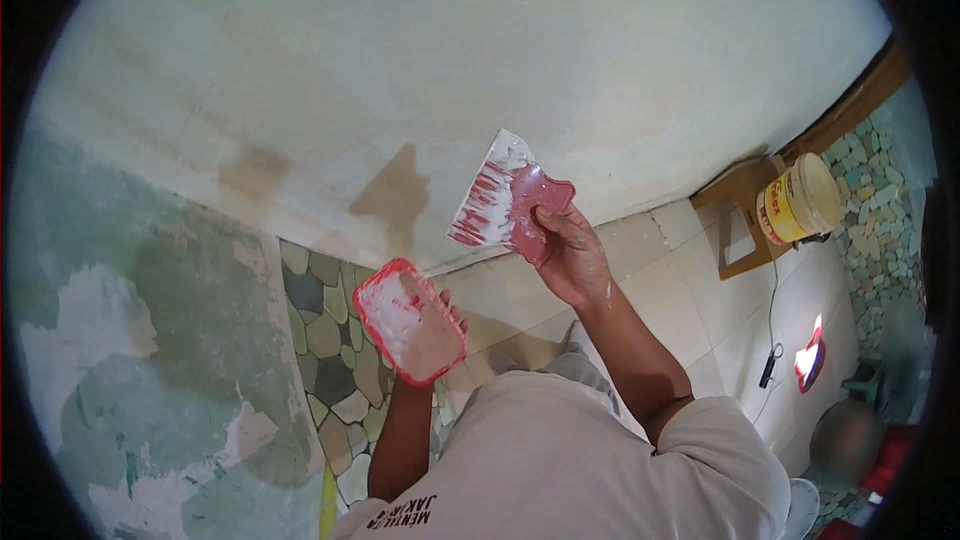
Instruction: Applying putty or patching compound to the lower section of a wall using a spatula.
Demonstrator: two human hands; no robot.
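My right hand [580,262] grips a red plastic putty spreader [530,202] by its narrow back, thumb on top. White putty streaks cover the wide blade, which is tilted up to the left and held in front of the pale wall [450,50]. Lower and to the left, my left hand [450,310] holds a red-rimmed rectangular tray [400,264] from beneath. White putty lies along the tray's left side, and a bare brownish part shows at its right. Only some fingers of that hand show past the tray's edge.
A yellow and white bucket [790,205] sits on a brown stool [735,262] at the right. Beyond my right arm, a cable and black power strip [768,368] lie on the tiled floor near a bright red object [810,362]. Patchy green wall [180,340] stands left.
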